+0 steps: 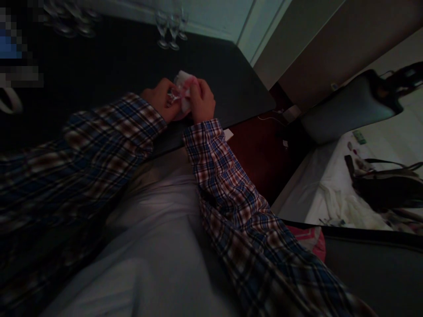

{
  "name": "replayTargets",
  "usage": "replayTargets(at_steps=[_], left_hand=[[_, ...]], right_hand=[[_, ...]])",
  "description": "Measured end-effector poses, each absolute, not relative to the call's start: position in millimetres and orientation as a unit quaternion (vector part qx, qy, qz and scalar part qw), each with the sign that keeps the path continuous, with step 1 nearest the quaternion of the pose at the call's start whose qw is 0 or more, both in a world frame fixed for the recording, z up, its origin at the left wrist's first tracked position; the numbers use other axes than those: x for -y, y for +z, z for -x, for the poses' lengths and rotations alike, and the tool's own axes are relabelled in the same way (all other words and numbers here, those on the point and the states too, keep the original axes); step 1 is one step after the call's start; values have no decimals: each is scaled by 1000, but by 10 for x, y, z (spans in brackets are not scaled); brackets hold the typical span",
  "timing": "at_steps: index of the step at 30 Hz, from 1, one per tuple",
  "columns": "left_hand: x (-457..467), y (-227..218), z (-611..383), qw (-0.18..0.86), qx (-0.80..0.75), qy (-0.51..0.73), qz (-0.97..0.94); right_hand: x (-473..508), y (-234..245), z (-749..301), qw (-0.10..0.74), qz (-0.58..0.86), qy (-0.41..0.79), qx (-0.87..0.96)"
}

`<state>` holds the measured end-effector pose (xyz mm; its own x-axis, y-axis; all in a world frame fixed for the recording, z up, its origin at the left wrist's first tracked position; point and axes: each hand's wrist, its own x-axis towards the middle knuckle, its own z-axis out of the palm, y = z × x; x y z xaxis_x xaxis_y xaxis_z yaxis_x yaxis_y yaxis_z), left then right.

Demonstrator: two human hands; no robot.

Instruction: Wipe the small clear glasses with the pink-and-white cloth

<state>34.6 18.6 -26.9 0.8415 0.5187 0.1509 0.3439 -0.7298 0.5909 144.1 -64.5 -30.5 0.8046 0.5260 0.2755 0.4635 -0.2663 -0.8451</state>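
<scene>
Above the near edge of the dark table, my two hands are close together. A small clear glass piece (172, 96), perhaps part of a stemmed glass, shows between the fingers of my left hand (161, 100), which are curled round it. My right hand (202, 100) is closed on a pink and white cloth (184, 83), bunched up against the glass. Part of the cloth hangs below my left fingers. Most of the glass is hidden by the cloth and fingers, and the picture is dim and a little blurred.
Three stemmed glasses (173, 31) stand at the back of the dark table (228, 79), with several more glasses (71, 20) at the back left. A white ring-shaped thing (11, 100) lies left. On the right are a chair (350, 103) and a bed with a dark bag (386, 187).
</scene>
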Motion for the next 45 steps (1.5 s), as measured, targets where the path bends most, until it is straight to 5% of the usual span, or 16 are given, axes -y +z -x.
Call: replayTargets(at_steps=[45], left_hand=[[-184,-275,-343,271,-259,145,-916]], right_hand=[[617,-311,-1449,515,801,55,302]])
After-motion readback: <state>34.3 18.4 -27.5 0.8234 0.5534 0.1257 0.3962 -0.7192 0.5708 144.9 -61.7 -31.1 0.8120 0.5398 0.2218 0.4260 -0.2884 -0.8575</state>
